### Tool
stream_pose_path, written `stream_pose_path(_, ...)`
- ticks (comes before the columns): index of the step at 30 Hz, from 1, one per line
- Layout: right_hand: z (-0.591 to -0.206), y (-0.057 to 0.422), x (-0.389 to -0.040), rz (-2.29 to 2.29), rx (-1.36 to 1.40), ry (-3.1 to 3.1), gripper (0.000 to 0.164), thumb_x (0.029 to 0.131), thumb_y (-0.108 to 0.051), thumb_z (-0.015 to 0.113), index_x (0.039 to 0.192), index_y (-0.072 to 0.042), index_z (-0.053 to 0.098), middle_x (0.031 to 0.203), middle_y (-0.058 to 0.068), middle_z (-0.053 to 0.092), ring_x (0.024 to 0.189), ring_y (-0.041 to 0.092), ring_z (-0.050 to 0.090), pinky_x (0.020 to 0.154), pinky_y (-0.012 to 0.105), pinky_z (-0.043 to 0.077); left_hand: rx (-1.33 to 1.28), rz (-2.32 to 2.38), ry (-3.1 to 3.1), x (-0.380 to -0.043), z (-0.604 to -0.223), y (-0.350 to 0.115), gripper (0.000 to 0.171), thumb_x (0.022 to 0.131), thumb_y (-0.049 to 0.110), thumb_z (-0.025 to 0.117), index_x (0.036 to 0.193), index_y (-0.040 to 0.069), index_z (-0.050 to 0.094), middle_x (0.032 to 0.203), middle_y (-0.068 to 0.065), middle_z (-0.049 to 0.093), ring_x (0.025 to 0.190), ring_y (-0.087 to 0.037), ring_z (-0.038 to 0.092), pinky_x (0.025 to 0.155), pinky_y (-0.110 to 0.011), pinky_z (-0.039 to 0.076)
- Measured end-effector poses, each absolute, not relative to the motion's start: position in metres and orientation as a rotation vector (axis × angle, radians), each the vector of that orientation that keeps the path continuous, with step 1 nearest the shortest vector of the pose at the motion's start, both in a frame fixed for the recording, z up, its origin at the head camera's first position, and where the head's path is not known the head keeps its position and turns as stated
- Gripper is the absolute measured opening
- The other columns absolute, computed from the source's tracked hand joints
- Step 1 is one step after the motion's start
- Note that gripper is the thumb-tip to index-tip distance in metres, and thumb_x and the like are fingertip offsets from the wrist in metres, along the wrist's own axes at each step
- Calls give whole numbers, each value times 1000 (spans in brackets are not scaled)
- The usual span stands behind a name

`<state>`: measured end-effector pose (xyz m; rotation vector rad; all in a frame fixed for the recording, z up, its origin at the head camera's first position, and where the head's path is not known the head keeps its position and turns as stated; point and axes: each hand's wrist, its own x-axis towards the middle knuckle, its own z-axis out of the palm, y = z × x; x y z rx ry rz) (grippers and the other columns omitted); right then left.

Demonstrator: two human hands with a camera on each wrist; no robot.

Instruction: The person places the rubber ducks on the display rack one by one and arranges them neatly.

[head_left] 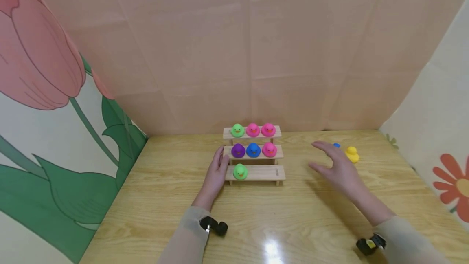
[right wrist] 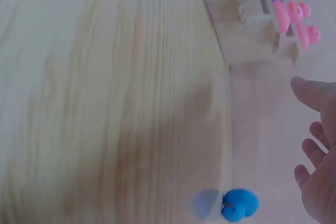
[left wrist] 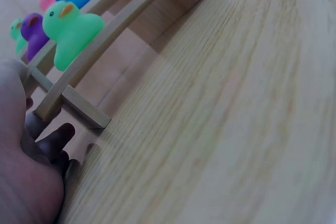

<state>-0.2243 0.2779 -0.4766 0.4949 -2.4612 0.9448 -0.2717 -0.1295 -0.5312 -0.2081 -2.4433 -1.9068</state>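
A three-step wooden stand (head_left: pixel 261 173) holds small rubber ducks. The top step carries a green duck (head_left: pixel 237 130) and two pink ducks; on the middle one sit a purple duck (head_left: pixel 238 150), a blue duck (head_left: pixel 253 150) and a pink duck (head_left: pixel 269 149). Another green duck (left wrist: pixel 71 30) is at the left of the bottom step. My left hand (head_left: pixel 217 170) grips the stand's left end, its fingers curled at the plank edge in the left wrist view. Over the table to the right, my right hand (head_left: pixel 338 170) hovers with nothing in it, thumb and fingers spread apart.
Beyond the right hand, a yellow duck (head_left: pixel 352 155) stands on the table, beside another blue duck (right wrist: pixel 240 204) mostly hidden by the hand in the head view. A pink-beige sheet (head_left: pixel 249 52) rises behind the wooden table (head_left: pixel 165 199), with flower-printed panels on both sides.
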Motion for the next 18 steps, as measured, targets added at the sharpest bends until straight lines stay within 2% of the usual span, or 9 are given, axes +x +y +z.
stream_pose_path(4, -478, 291, -228, 899, 483, -2464, 71, 88, -8, 95, 152, -2, 63, 154, 25, 60, 135, 52, 57, 103, 70, 49, -204, -1904, -2444, -271, -529, -129, 66, 118, 54, 45, 176, 26, 29, 174, -14, 41, 158, -33, 41, 131, -51, 31)
stream_pose_path(8, -482, 306, -235, 882, 477, -2461, 73, 85, -5, 96, 151, -1, 63, 153, 30, 58, 139, 57, 51, 108, 77, 42, -203, -1898, -2449, -270, -528, -129, 64, 120, 49, 44, 177, 24, 28, 173, -15, 43, 157, -34, 43, 131, -53, 32)
stream_pose_path(18, -495, 339, -246, 869, 427, -2523, 69, 91, -7, 92, 151, 3, 61, 157, 33, 53, 141, 63, 44, 116, 81, 33, -206, -1899, -2450, -271, -530, -129, 66, 119, 52, 44, 177, 25, 28, 174, -14, 41, 159, -34, 41, 131, -53, 31)
